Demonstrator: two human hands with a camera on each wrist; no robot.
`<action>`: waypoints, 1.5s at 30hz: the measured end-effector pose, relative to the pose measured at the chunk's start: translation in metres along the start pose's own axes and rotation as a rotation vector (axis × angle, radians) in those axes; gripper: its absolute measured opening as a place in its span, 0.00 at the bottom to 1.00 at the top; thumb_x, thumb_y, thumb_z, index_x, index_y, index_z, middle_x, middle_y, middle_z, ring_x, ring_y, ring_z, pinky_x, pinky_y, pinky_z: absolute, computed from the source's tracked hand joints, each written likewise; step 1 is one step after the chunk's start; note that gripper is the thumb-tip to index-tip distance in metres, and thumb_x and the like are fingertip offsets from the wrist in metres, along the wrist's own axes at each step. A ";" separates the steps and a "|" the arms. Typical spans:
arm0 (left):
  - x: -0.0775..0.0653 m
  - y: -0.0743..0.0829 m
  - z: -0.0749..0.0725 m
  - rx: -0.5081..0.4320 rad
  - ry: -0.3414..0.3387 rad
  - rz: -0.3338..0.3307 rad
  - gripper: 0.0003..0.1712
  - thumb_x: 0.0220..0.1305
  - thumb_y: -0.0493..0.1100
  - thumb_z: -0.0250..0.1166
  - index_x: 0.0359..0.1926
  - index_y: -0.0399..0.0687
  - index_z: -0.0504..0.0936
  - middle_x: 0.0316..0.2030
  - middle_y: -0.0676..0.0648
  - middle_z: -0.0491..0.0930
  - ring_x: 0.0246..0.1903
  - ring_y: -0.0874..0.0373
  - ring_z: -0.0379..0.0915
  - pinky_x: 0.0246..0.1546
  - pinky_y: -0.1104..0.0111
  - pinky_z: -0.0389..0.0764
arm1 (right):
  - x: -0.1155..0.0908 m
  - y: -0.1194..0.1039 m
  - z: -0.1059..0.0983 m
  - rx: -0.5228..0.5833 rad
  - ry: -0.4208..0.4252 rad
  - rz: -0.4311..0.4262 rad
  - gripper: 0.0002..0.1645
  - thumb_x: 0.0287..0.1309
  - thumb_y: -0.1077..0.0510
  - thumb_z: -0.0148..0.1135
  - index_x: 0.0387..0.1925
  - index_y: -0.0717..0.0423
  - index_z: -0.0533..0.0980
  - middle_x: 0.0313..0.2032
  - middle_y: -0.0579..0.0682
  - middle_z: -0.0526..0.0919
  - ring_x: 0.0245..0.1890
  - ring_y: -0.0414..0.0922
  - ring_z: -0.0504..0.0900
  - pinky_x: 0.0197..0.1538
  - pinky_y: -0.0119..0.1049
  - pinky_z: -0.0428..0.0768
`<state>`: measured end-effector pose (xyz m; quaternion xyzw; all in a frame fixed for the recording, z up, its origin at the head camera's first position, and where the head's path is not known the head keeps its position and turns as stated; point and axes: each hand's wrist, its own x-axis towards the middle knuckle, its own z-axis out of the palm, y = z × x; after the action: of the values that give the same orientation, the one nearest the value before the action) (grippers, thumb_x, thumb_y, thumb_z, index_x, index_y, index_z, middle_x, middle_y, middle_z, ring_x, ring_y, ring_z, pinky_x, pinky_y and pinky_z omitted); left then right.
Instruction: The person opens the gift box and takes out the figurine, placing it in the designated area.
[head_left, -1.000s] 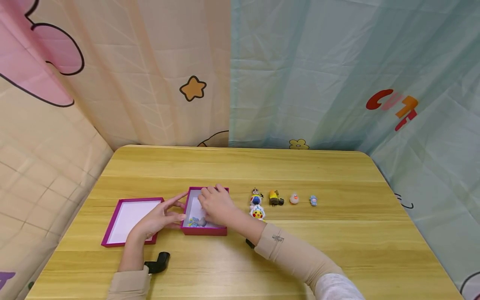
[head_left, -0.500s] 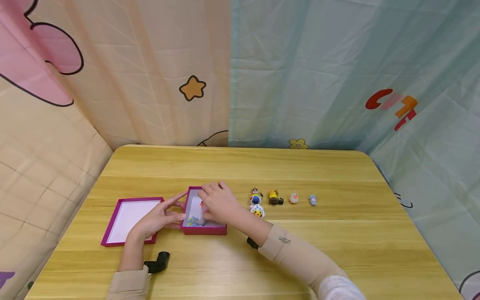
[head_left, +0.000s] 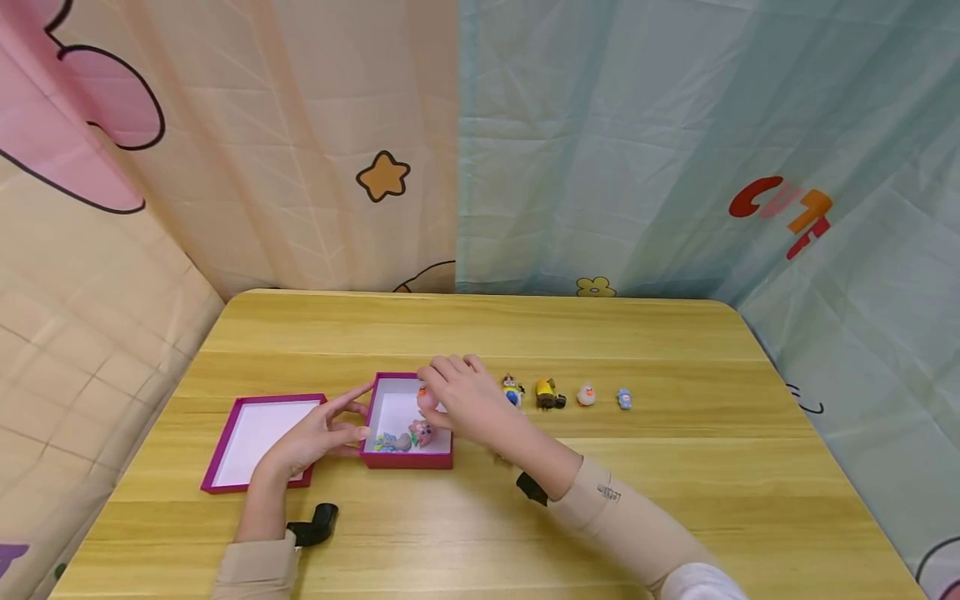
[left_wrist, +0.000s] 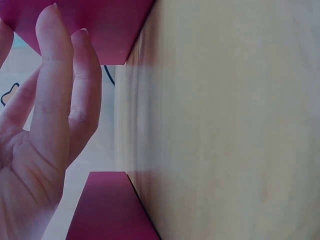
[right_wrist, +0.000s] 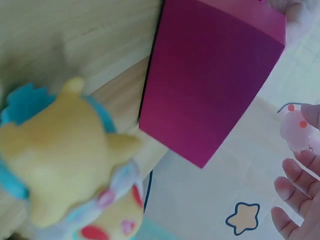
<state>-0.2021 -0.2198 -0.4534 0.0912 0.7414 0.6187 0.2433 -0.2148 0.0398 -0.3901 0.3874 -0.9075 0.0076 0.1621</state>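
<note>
A magenta box [head_left: 408,461] with a white inside stands left of the table's middle. My right hand [head_left: 472,400] pinches a small pink toy duck [right_wrist: 295,131] with orange marks between thumb and fingers, over the box's right side. In the box lie a pink figurine [head_left: 422,432], a grey piece [head_left: 402,442] and a small blue-and-yellow figurine [head_left: 386,442]. My left hand [head_left: 318,437] rests with spread, relaxed fingers against the box's left wall; its fingertips [left_wrist: 82,40] touch the wall in the left wrist view.
The magenta lid [head_left: 262,442] lies open side up on the left. Right of the box, a crowned figurine [head_left: 512,389], a yellow-and-brown one [head_left: 547,393], a white duck [head_left: 587,395] and a blue one [head_left: 625,399] stand in a row. A yellow figurine [right_wrist: 75,160] looms near the right wrist camera.
My right hand has moved right and out of the box with the pink toy duck, uncovering the pink figurine inside. My left hand stays at the box's side.
</note>
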 end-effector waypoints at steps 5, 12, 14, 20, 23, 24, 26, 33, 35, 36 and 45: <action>0.000 -0.001 0.000 0.004 -0.001 0.000 0.42 0.58 0.41 0.63 0.70 0.46 0.52 0.56 0.32 0.58 0.45 0.43 0.74 0.42 0.57 0.80 | -0.013 0.012 -0.004 0.013 0.093 0.000 0.20 0.56 0.44 0.57 0.47 0.50 0.71 0.43 0.44 0.74 0.43 0.42 0.73 0.51 0.38 0.71; 0.000 -0.001 0.000 0.003 0.000 -0.004 0.42 0.58 0.40 0.63 0.70 0.47 0.52 0.56 0.32 0.57 0.43 0.44 0.75 0.42 0.57 0.80 | -0.035 0.032 -0.008 0.047 0.196 0.022 0.21 0.53 0.45 0.62 0.44 0.53 0.72 0.41 0.46 0.75 0.41 0.45 0.74 0.48 0.41 0.72; 0.000 -0.001 0.000 -0.002 -0.004 -0.001 0.42 0.58 0.40 0.63 0.70 0.47 0.51 0.56 0.32 0.57 0.43 0.44 0.75 0.42 0.57 0.80 | -0.042 0.039 -0.008 0.051 0.207 0.036 0.22 0.52 0.45 0.63 0.44 0.53 0.72 0.40 0.46 0.75 0.40 0.45 0.75 0.48 0.41 0.73; 0.000 -0.001 0.000 -0.002 -0.008 0.002 0.42 0.59 0.40 0.63 0.70 0.47 0.51 0.56 0.32 0.57 0.43 0.44 0.75 0.41 0.57 0.80 | -0.067 0.056 -0.007 0.087 0.222 0.077 0.21 0.51 0.48 0.64 0.43 0.54 0.72 0.39 0.47 0.75 0.40 0.46 0.74 0.47 0.43 0.72; 0.000 -0.001 -0.001 -0.004 -0.013 0.003 0.43 0.58 0.41 0.63 0.70 0.47 0.51 0.56 0.32 0.57 0.43 0.43 0.75 0.41 0.57 0.80 | -0.080 0.063 -0.005 0.091 0.232 0.096 0.21 0.50 0.50 0.65 0.44 0.55 0.73 0.39 0.47 0.75 0.41 0.47 0.75 0.47 0.44 0.72; 0.000 -0.001 -0.001 -0.005 -0.014 0.002 0.43 0.58 0.41 0.63 0.70 0.47 0.50 0.56 0.31 0.57 0.43 0.43 0.75 0.41 0.57 0.80 | -0.084 0.065 -0.004 0.094 0.237 0.101 0.21 0.50 0.50 0.65 0.44 0.55 0.73 0.39 0.48 0.76 0.41 0.47 0.75 0.46 0.44 0.72; 0.000 0.000 -0.001 -0.006 -0.016 0.003 0.43 0.58 0.41 0.63 0.70 0.47 0.50 0.56 0.31 0.57 0.43 0.43 0.75 0.41 0.57 0.80 | -0.092 0.069 -0.003 0.094 0.239 0.110 0.23 0.48 0.50 0.67 0.44 0.56 0.73 0.39 0.49 0.76 0.42 0.48 0.74 0.46 0.45 0.71; 0.000 0.000 -0.001 -0.008 -0.019 0.004 0.43 0.58 0.41 0.63 0.70 0.47 0.50 0.57 0.30 0.56 0.44 0.42 0.75 0.42 0.57 0.80 | -0.119 0.080 0.006 0.081 0.208 0.135 0.22 0.57 0.44 0.58 0.44 0.56 0.72 0.39 0.50 0.76 0.41 0.49 0.74 0.44 0.45 0.72; 0.000 0.000 -0.001 -0.010 -0.020 0.004 0.43 0.58 0.41 0.63 0.70 0.47 0.50 0.57 0.30 0.56 0.44 0.42 0.75 0.42 0.57 0.80 | -0.126 0.082 0.009 0.073 0.202 0.137 0.23 0.61 0.42 0.52 0.44 0.56 0.72 0.39 0.50 0.76 0.40 0.48 0.74 0.44 0.45 0.72; 0.000 0.000 -0.001 -0.011 -0.021 0.004 0.43 0.58 0.41 0.63 0.70 0.47 0.50 0.57 0.30 0.56 0.44 0.42 0.75 0.42 0.57 0.80 | -0.128 0.082 0.010 0.074 0.198 0.138 0.23 0.61 0.41 0.51 0.43 0.56 0.72 0.38 0.50 0.76 0.40 0.49 0.74 0.44 0.46 0.72; -0.001 0.000 -0.001 -0.010 -0.015 -0.005 0.44 0.58 0.42 0.64 0.70 0.47 0.50 0.57 0.31 0.56 0.44 0.43 0.75 0.42 0.57 0.80 | -0.144 0.087 0.023 0.048 0.125 0.097 0.21 0.51 0.49 0.64 0.43 0.55 0.73 0.38 0.48 0.76 0.38 0.47 0.74 0.43 0.46 0.73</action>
<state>-0.2021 -0.2208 -0.4533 0.0931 0.7368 0.6210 0.2508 -0.1900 0.1987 -0.4453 0.3453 -0.9129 0.0613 0.2087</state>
